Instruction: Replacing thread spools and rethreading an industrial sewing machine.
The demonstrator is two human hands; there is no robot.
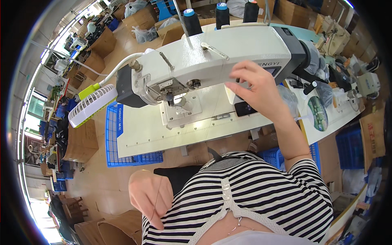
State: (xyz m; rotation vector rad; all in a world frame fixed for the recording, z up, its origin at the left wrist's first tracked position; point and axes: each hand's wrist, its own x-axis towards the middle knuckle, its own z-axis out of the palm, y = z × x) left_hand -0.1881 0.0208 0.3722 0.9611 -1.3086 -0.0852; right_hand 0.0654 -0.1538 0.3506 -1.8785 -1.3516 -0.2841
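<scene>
Sewing machine (245,43) sits across the upper middle, on a white table (141,143): glossy white body, blk end caps, shiny metal needle parts (169,96) at its L end. Dark thread (157,199), v. thin, runs over the back of the L hand (151,194), down low nr the striped shirt (261,183). L hand's fingers curl downward, one pointing lower; can't tell if they pinch the thread, & its ends are hard to trace.

R hand (251,83) is up in front of the machine's R half, fingers bent & loosely spread, thumb apart from them. Can't tell if it touches the machine. It hides part of the control panel (271,70) & lettering. Dark phone (244,108) lies just below, partly covered by the wrist.

Three blk spools (222,18) stand behind; the R one's top is nr the pic edge. White/green fan (93,105) at the machine's L end. Blue basket (111,136) partly hidden under the table. Bkgd boxes (83,141) bend toward the dark rim; details hard to read.
</scene>
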